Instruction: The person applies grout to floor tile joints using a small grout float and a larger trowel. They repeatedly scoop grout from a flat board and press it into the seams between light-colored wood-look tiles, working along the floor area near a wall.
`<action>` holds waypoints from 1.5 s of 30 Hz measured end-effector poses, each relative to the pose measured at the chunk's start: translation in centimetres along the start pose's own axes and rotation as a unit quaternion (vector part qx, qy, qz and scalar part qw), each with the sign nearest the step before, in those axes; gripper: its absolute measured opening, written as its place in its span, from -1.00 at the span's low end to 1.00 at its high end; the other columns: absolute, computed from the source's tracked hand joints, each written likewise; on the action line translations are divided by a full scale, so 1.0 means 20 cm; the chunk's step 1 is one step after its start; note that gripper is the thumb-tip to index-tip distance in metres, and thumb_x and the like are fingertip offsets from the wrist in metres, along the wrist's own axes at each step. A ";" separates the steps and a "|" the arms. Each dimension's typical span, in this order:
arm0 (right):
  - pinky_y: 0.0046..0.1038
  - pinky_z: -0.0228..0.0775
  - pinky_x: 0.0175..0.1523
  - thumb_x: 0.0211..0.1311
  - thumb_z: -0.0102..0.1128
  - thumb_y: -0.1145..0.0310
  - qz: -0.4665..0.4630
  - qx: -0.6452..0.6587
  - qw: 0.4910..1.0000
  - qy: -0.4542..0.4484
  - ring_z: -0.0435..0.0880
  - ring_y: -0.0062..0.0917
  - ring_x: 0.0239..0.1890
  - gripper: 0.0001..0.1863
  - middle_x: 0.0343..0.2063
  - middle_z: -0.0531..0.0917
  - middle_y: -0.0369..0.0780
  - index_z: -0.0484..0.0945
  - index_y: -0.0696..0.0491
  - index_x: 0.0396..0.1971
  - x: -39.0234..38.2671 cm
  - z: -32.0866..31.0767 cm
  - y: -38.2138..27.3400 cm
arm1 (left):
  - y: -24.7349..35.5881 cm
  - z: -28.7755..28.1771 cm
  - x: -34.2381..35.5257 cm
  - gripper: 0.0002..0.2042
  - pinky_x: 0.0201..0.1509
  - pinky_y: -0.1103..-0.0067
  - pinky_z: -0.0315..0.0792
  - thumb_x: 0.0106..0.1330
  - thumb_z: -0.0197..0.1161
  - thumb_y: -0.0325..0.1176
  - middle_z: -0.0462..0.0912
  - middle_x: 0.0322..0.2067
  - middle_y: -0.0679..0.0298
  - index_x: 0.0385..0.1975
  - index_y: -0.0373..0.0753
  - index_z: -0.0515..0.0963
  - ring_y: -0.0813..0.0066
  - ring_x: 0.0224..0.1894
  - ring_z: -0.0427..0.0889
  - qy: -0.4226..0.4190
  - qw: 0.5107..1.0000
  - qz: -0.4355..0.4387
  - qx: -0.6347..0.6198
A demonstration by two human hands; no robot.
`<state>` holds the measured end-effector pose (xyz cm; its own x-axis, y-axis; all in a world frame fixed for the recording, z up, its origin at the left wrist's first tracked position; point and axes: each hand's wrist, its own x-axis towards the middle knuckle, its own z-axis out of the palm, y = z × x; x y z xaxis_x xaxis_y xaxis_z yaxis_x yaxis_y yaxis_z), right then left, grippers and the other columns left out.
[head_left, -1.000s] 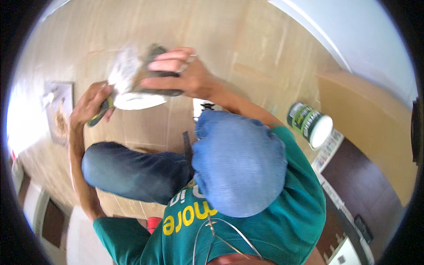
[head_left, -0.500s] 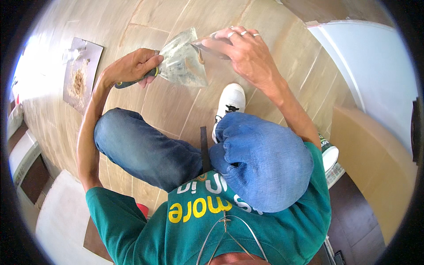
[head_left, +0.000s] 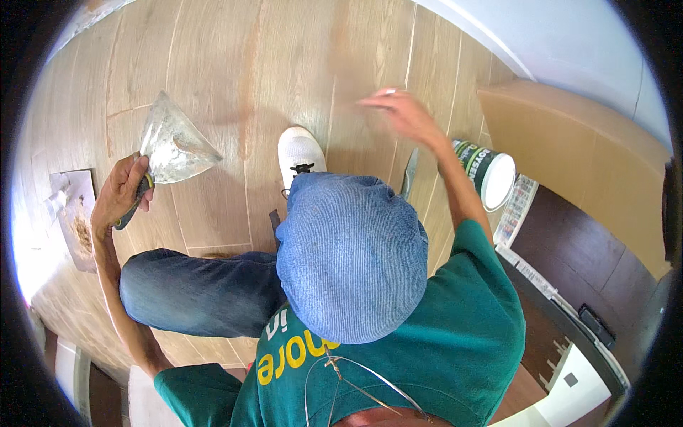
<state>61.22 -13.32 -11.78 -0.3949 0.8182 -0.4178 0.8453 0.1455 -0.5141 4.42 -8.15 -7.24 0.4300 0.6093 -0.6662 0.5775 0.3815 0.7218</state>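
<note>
1. White shoe [head_left: 300,151], the landmark: set on the wood-look floor [head_left: 213,213] just beyond the bent right knee [head_left: 352,256], probably to steady the low posture.
2. Left hand [head_left: 126,186], left of the shoe: fingers wrapped around the handle of a broad scraper [head_left: 176,146]. Gripping the handle leaves the whole blade clear.
3. The scraper's fan-shaped blade, between left hand and shoe, is smeared with pale residue; it appears to be held off the floor, which would keep the smears from the planks.
4. Right hand [head_left: 402,117], right of the shoe and farther forward: blurred, fingers reaching toward the left. Whether they pinch anything cannot be told.
5. Narrow blade [head_left: 410,173], right of the shoe: on the floor, partly hidden by the knee, seemingly laid within the right hand's reach.
6. Board [head_left: 84,192] bearing brown residue, far left of the shoe, near the left forearm: perhaps placed there for easy access.
7. Lidded bucket [head_left: 486,171], farther right of the shoe, beside the right forearm: apparently parked outside the working space.
</note>
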 end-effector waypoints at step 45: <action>-0.16 0.44 0.13 0.18 0.15 0.58 0.204 -0.158 0.934 0.246 0.59 -0.18 0.05 -0.43 0.00 0.62 -0.17 0.63 -0.19 0.20 -0.31 0.64 0.38 | -0.02 -0.03 -0.08 -0.53 -0.63 0.61 0.47 0.65 -0.10 0.00 0.51 -0.68 0.30 -0.40 -0.27 0.44 0.56 -0.72 0.53 0.004 0.999 -0.047 0.011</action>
<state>65.53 -24.49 -22.66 0.1311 0.9868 -0.0951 0.9841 -0.1411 -0.1075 3.05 -8.80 -6.34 0.3680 0.5768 -0.7293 0.6301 0.4221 0.6517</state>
